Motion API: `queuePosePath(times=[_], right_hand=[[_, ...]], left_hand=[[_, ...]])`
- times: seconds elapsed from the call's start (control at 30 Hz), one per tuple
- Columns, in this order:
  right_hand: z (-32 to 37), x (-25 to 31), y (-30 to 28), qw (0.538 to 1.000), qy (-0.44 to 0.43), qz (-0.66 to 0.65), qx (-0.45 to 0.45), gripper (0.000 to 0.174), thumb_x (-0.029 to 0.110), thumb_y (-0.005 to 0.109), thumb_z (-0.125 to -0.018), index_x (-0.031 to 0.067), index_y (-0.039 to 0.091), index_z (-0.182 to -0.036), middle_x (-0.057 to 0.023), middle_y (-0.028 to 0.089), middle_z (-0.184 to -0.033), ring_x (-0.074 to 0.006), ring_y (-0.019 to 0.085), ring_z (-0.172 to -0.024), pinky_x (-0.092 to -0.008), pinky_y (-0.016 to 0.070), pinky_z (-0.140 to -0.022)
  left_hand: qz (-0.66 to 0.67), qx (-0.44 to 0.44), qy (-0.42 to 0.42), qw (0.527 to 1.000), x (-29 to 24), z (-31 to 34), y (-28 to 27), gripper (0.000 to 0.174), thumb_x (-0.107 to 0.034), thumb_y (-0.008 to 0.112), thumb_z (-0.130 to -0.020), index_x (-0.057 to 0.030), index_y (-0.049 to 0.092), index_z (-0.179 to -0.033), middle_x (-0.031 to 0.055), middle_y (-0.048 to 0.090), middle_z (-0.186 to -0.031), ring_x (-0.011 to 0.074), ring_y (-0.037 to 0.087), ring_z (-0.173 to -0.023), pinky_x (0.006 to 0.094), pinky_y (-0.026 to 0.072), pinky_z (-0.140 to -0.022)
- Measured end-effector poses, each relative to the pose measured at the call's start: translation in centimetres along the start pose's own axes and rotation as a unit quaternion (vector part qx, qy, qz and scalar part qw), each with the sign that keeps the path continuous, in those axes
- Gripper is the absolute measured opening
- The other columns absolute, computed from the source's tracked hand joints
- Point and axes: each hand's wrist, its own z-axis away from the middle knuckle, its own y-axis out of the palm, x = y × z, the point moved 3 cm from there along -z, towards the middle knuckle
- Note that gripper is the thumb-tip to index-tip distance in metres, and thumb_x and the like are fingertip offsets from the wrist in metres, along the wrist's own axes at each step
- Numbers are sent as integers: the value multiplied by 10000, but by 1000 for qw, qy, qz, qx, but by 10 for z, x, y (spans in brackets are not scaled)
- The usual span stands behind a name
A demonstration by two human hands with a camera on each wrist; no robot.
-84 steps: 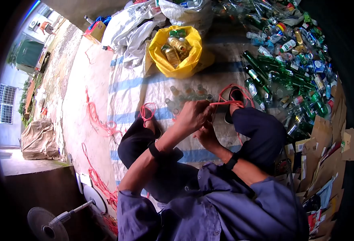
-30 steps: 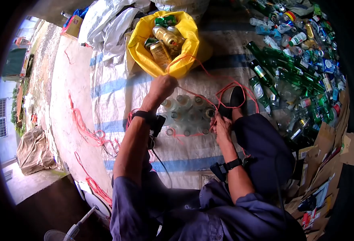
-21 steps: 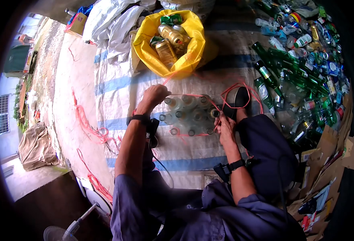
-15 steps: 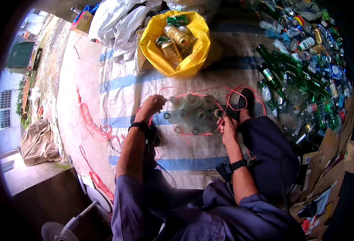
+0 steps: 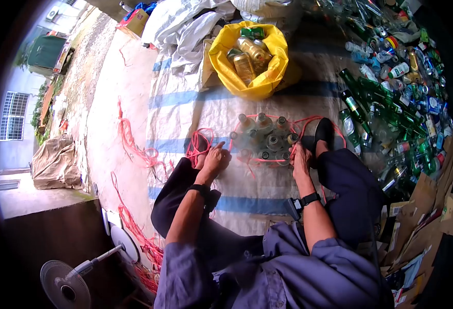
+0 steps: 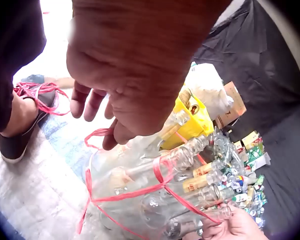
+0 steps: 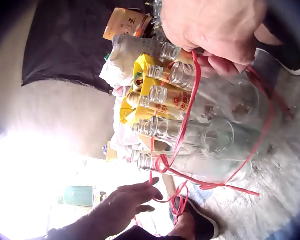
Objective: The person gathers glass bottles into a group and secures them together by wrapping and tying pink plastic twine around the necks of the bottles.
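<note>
A cluster of clear glass bottles [image 5: 272,140] stands upright between the person's feet, with red plastic twine [image 7: 187,117] passing round the necks and lower down round the bodies. At the cluster's right side, the right hand [image 5: 301,157] has curled fingers gripping the twine close against a bottle neck. To the left of the bottles is the left hand [image 5: 216,160], its index finger fairly straight. The left wrist view shows a bend of twine meeting that hand's thumb and index fingertips, which pinch it. More twine lies looped over the left shoe [image 6: 42,100].
A yellow bag [image 5: 224,51] of cans stands beyond the bottles, beside white sacks [image 5: 185,31]. Green bottles [image 5: 357,105] and other containers are heaped at right, above flattened cardboard [image 5: 422,211]. Loose red twine [image 5: 128,139] lies on the left floor near a fan [image 5: 67,286].
Both hands were together over the bottles at first. The left hand then reached toward the yellow bag and came back down to the bottles' left, bringing the twine round. The right hand stayed by the bottles.
</note>
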Motion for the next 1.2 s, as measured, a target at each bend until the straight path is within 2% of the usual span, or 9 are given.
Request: queuePosePath(times=[0.13, 0.27, 0.63, 0.73, 0.83, 0.93, 1.0, 1.03, 1.2], right_hand=[[8, -2, -6, 999, -8, 40, 15, 318, 419, 595, -932, 106, 634, -884, 10, 588, -693, -70, 487, -513, -215, 338, -391], [20, -9, -10, 999, -19, 30, -24, 309, 397, 572, -948, 109, 633, -854, 11, 590, -689, -77, 492, -512, -223, 346, -391], [36, -55, -15, 962, -226, 143, 62, 207, 210, 614, -906, 21, 663, -837, -44, 670, -720, -115, 588, -574, -262, 454, -534], [64, -54, 2, 962, -170, 194, 93, 173, 169, 608, -885, 19, 691, -865, -47, 695, -762, -145, 632, -653, -282, 499, -611], [113, -42, 29, 916, -187, 192, 299, 259, 112, 539, -908, 1, 638, -1120, -63, 703, -931, -66, 583, -684, -238, 459, -568], [157, -30, 50, 866, -189, 172, 430, 307, 82, 524, -879, -6, 622, -1157, -75, 699, -999, -84, 590, -740, -246, 477, -601], [177, -29, 57, 824, -112, 305, 464, 328, 72, 507, -865, -1, 616, -1166, -83, 695, -1003, -111, 610, -773, -258, 509, -650], [178, -40, 57, 827, -150, 284, 462, 348, 94, 512, -854, 5, 612, -1175, -83, 693, -979, -132, 624, -821, -298, 543, -715], [182, -83, 60, 749, -234, 304, 540, 342, 184, 556, -835, -10, 621, -1110, -89, 686, -935, -141, 647, -852, -328, 540, -710]], left_hand=[[-41, -85, 172, 981, -40, 16, -24, 48, -100, 599, -738, -55, 603, -724, 83, 630, -772, 295, 646, -871, 434, 413, -1066], [-72, -3, 83, 994, -24, 30, 10, 132, -107, 595, -797, -48, 589, -679, 159, 608, -708, 326, 639, -686, 432, 535, -693], [-87, 8, 145, 986, -87, 43, 8, 161, -182, 700, -733, -26, 685, -700, 133, 643, -645, 327, 658, -593, 413, 537, -573], [48, 38, 35, 997, -90, 45, 5, 130, -181, 699, -754, -51, 696, -757, 107, 640, -651, 292, 671, -624, 402, 529, -579], [400, 161, -127, 893, -121, 54, -33, 172, -178, 745, -718, -80, 641, -813, 70, 665, -817, 244, 635, -717, 334, 515, -686], [134, 58, 240, 960, -161, 51, -92, 202, -110, 743, -712, -44, 645, -875, 83, 688, -847, 247, 638, -775, 340, 491, -780], [109, -14, 187, 976, -143, 47, -80, 133, -181, 735, -674, -174, 685, -797, 33, 642, -751, 249, 609, -762, 357, 474, -716], [90, 104, 186, 973, -142, 47, -84, 178, -70, 679, -734, -53, 663, -910, 90, 657, -828, 291, 614, -878, 376, 496, -813], [-43, 110, 264, 957, -150, 60, -97, 124, -175, 679, -772, -98, 671, -869, 87, 680, -957, 323, 642, -895, 389, 495, -871]])
